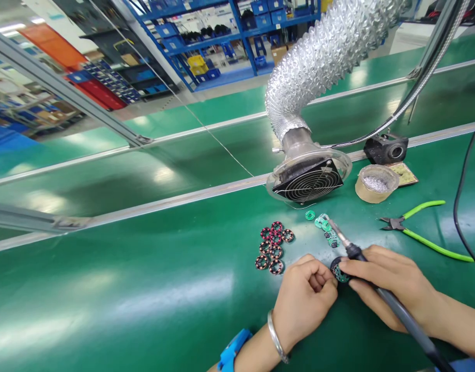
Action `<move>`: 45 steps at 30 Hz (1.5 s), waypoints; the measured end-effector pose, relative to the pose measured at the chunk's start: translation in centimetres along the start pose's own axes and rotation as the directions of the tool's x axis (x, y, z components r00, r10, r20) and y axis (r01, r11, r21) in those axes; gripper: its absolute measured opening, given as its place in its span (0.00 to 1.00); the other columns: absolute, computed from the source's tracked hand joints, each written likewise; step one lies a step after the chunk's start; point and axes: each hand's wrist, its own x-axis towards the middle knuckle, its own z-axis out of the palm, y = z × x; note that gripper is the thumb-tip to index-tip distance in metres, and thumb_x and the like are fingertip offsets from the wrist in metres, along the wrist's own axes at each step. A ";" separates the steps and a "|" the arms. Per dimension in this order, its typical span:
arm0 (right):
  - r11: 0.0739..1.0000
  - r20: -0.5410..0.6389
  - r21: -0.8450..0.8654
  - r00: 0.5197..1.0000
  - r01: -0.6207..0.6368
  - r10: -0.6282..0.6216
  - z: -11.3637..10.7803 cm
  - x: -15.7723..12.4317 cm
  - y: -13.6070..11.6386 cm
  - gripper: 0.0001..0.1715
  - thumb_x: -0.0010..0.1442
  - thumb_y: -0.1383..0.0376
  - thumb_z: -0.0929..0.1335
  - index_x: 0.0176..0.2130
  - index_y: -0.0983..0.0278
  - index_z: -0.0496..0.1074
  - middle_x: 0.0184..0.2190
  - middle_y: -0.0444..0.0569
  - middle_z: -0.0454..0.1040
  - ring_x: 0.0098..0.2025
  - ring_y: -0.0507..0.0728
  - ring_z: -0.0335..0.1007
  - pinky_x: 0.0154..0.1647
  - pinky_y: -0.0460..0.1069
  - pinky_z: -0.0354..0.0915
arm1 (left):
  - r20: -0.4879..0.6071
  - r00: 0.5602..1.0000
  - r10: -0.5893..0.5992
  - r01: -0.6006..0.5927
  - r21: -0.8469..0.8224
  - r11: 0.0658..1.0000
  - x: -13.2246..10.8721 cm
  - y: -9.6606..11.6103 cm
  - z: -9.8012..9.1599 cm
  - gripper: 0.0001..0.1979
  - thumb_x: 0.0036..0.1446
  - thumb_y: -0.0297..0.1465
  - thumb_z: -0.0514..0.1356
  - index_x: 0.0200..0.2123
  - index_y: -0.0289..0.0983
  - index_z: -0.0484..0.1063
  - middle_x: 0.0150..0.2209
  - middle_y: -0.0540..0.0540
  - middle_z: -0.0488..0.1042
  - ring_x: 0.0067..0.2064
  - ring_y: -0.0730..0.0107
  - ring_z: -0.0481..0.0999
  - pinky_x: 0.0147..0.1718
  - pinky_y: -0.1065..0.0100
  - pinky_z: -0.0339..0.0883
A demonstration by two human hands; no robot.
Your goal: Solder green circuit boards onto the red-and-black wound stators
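Note:
My right hand (pixel 396 284) is closed around a soldering iron (pixel 357 253), whose metal tip points up and left over small green circuit boards (pixel 325 225). The thumb and index finger of that hand also touch a round black part with a green circuit board (pixel 341 274). My left hand (pixel 307 297) is closed in a pinch at the left edge of this round part; what lies between its fingertips is hidden. To the left of my left hand, several ring-shaped coils (pixel 276 251), copper and red with black, are grouped on the green bench.
Behind the boards stands a fume extractor fan (pixel 309 183) on a silver flexible duct (pixel 318 62). A round tub (pixel 377 183) of silvery material, a yellow sponge (pixel 403 174) and a black iron stand (pixel 388 149) are at the back right. Green-handled cutters (pixel 427 230) lie at the right.

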 end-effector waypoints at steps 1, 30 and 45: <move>1.000 0.037 -0.001 0.999 0.007 -0.007 0.4 0.1 0.2 0.18 0.62 0.74 0.63 0.51 0.63 0.68 0.31 0.48 0.72 0.33 0.55 0.68 0.34 0.50 0.67 | -0.001 1.000 0.001 -0.001 -0.013 1.000 0.0 0.0 0.0 0.06 0.46 0.22 0.57 0.21 0.34 0.70 0.24 0.51 0.66 0.22 0.79 0.62 0.21 0.77 0.59; 0.995 0.011 0.100 1.000 0.003 -0.005 1.7 -0.2 1.2 0.20 0.61 0.74 0.64 0.53 0.64 0.66 0.37 0.49 0.77 0.37 0.55 0.72 0.39 0.50 0.70 | 0.020 0.985 0.174 -0.175 0.040 0.984 0.3 -0.9 -0.8 0.06 0.52 0.23 0.62 0.34 0.36 0.77 0.27 0.49 0.75 0.23 0.78 0.69 0.22 0.77 0.65; 0.993 0.069 0.099 0.996 -0.056 0.049 0.6 -0.4 1.6 0.18 0.64 0.74 0.62 0.53 0.62 0.66 0.45 0.51 0.78 0.41 0.54 0.77 0.42 0.48 0.74 | 0.096 0.878 0.470 -0.479 0.225 0.849 0.3 -0.7 -0.4 0.04 0.52 0.24 0.65 0.30 0.39 0.76 0.37 0.46 0.82 0.35 0.67 0.81 0.37 0.71 0.73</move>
